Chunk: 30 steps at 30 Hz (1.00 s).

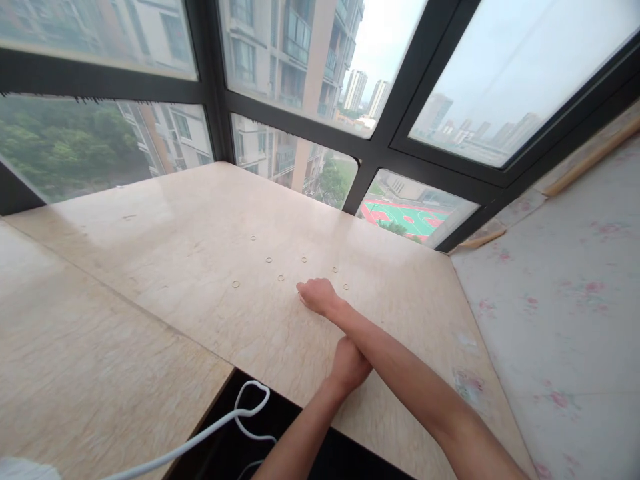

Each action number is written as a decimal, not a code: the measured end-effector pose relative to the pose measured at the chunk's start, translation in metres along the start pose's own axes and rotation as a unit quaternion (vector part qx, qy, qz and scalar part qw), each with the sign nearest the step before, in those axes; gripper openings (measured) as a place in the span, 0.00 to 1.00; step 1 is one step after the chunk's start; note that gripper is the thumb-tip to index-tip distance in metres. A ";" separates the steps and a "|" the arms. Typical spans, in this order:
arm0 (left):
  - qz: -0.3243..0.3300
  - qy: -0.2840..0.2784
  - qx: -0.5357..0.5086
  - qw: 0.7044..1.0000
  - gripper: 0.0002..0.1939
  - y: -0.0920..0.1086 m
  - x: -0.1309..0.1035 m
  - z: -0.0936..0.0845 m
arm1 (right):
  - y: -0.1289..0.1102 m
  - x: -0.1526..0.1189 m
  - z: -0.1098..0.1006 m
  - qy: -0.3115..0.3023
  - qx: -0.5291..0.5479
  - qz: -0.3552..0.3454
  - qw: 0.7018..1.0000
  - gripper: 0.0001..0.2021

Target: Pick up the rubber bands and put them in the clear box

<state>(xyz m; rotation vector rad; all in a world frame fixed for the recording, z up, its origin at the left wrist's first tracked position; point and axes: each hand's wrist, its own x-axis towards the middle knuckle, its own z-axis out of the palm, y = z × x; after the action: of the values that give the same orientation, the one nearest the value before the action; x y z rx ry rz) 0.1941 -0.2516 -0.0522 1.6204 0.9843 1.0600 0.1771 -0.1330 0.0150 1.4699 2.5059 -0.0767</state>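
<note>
Apparently, rings (281, 278) are being handled on the worktop (200, 227), beyond and beside the narrowly curled right grip (320, 295), whose contents, like the left grip's (350, 367) state, cannot be told, a light pinch being called for next.

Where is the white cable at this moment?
In the head view, the white cable is low and left of centre, looping over the dark opening, to the left of the left forearm.
</note>
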 end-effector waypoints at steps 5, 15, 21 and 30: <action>0.021 0.011 0.054 0.998 0.10 -0.002 0.002 0.000 | 0.013 -0.019 0.003 -0.018 0.037 0.009 0.999 0.08; 0.042 0.009 0.085 0.996 0.10 0.002 0.007 0.003 | 0.072 -0.083 0.022 0.062 0.257 0.080 0.961 0.03; 0.017 0.018 0.081 0.996 0.10 0.004 0.009 0.001 | 0.100 -0.146 0.036 0.178 0.438 0.166 0.866 0.05; 0.003 0.012 0.074 0.997 0.12 0.005 0.011 -0.001 | 0.113 -0.286 0.084 0.321 0.597 0.344 0.650 0.12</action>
<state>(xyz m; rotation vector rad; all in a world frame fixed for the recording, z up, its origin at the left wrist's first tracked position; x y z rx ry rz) 0.1974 -0.2422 -0.0447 1.7352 1.0969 1.0326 0.4230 -0.3349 0.0067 3.3388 1.9378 -1.5597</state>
